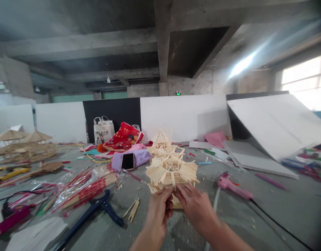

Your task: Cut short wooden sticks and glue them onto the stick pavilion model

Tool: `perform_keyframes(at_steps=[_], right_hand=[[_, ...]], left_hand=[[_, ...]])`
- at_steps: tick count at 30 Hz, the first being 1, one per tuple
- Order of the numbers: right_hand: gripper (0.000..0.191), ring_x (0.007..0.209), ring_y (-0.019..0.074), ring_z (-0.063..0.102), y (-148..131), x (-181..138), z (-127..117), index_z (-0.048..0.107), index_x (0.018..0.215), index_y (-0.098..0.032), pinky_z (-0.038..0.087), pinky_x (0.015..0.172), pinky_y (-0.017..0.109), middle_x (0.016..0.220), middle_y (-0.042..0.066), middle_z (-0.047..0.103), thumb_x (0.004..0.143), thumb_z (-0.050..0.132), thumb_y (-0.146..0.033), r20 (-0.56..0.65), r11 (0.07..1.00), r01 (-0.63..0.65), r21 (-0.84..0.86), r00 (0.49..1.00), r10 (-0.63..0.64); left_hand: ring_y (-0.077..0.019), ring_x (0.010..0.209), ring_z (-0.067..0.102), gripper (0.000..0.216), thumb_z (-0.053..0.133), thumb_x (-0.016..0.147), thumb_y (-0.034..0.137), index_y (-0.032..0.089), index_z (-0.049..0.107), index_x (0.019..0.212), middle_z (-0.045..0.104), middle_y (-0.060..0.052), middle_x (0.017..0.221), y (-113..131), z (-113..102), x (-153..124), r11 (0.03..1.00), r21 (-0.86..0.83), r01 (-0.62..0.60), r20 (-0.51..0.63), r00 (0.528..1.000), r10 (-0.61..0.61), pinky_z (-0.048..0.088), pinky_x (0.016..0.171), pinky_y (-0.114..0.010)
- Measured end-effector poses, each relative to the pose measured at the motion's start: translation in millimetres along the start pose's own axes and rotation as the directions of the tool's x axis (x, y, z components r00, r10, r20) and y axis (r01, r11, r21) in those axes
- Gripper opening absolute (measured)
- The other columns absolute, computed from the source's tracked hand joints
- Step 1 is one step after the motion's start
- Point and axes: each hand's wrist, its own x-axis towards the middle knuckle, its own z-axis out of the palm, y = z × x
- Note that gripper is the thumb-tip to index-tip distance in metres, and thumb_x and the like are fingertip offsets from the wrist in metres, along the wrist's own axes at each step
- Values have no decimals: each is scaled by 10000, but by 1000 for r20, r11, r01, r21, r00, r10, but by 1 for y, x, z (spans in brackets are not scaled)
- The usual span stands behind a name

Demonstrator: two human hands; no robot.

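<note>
Left hand: left hand (158,213) clamped on the near edge of the stick model, fingers wrapped around the sticks.
Right hand: right hand (195,205) also clamped on that near edge, just beside the left hand.
Hands state: close together, both gripping the same piece.
Stick model: stick model (170,170), a layered, tower-like frame of thin wooden sticks, held up over the middle of the table, pointed top at the far side.
Near the model: phone (128,161) lying on a purple cloth (142,156), far left of the hands; small pile of loose sticks (133,210) near left.
Left of hands: bundles of red-and-tan sticks (84,186) in plastic wrap; blue-handled tool (104,205).
Right of hands: pink glue gun (235,185) with black cord (282,225).
Far left: finished stick pavilion (25,150).
Far side: tote bag (104,130), red packet (123,137), leaning white board (275,125).
Surface: grey table (257,209), scattered with scraps.
</note>
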Motion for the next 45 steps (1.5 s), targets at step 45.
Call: perform_keyframes(at_steps=[45], right_hand=[[186, 830, 189, 603, 1, -3, 2, 564, 997, -209, 471, 691, 285, 965, 43, 624, 873, 426, -199, 37, 998, -55, -9, 998, 55]], left_hand=[[-72, 443, 339, 289, 686, 593, 406, 168, 532, 650, 416, 34, 547, 1, -4, -4, 999, 27, -45, -20, 999, 45, 218, 392, -176]])
